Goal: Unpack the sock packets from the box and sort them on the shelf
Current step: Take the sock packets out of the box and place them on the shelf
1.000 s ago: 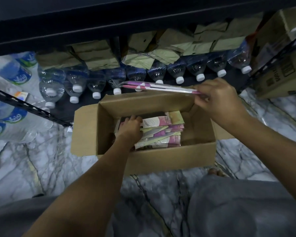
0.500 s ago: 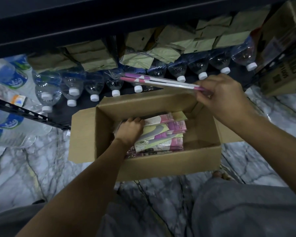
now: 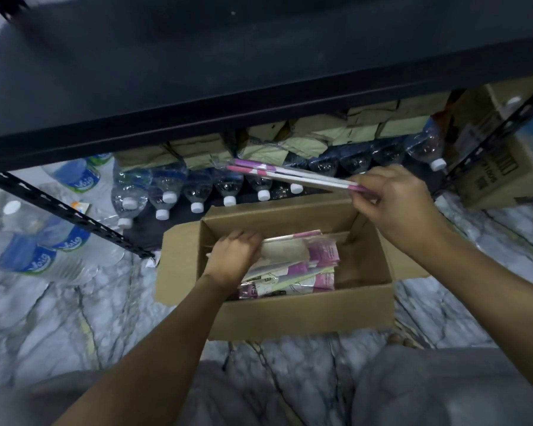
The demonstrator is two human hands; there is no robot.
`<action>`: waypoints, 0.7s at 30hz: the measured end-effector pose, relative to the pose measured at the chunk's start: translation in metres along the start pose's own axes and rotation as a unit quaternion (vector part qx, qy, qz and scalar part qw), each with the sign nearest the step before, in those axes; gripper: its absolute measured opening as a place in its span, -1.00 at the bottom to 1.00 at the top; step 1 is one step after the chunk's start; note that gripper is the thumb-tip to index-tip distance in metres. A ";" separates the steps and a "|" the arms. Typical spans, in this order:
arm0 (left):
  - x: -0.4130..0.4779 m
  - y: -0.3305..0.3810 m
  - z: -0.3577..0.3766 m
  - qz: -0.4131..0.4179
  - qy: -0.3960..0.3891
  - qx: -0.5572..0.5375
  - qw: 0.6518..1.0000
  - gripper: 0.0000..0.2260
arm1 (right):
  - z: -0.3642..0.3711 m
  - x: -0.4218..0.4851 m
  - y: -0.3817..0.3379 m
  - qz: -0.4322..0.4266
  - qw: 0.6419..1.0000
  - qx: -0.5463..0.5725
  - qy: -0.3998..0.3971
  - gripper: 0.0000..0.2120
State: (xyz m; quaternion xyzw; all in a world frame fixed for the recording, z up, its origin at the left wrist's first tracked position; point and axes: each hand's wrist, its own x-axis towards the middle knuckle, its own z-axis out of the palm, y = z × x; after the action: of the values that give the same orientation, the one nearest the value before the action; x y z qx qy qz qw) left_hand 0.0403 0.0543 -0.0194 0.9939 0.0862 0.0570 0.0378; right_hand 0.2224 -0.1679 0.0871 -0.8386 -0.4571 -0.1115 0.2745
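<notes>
An open cardboard box (image 3: 293,315) sits on the marble floor in front of a black shelf (image 3: 197,87). Inside lies a pile of pink, white and pale green sock packets (image 3: 302,272). My left hand (image 3: 233,256) is down in the box, its fingers closed on the left edge of the top packet, which is lifted a little. My right hand (image 3: 397,204) is above the box's far right corner, pinching two flat pink and white sock packets (image 3: 290,175) held edge-on and pointing left toward the lower shelf.
A row of water bottles (image 3: 197,192) lies on the lowest shelf level, with tan paper packets (image 3: 305,139) stacked on top. More bottles (image 3: 43,250) lie at the left behind a black brace. A carton (image 3: 505,167) stands at the right. My grey-clad knees are at the bottom.
My left hand has closed on the top packet in the box and raised its edge. My right hand, with its two packets, has stayed about where it was, while the camera tilted up.
</notes>
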 end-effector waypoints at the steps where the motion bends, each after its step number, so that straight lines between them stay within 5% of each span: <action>1: -0.003 0.000 -0.006 0.002 0.015 -0.004 1.000 -0.88 | -0.006 0.001 -0.003 -0.005 1.000 -0.003 0.003 -0.90; 21: -0.068 -0.015 -0.209 0.048 0.339 0.053 0.938 -0.92 | -0.143 0.036 -0.091 -0.099 0.982 0.002 0.159 -0.78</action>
State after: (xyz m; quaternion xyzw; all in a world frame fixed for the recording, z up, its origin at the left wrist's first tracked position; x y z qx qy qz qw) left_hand -0.0541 0.0707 0.1789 0.9193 0.0489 0.3874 -0.0494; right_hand 0.1765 -0.1836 0.2539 -0.7604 -0.4882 -0.2692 0.3332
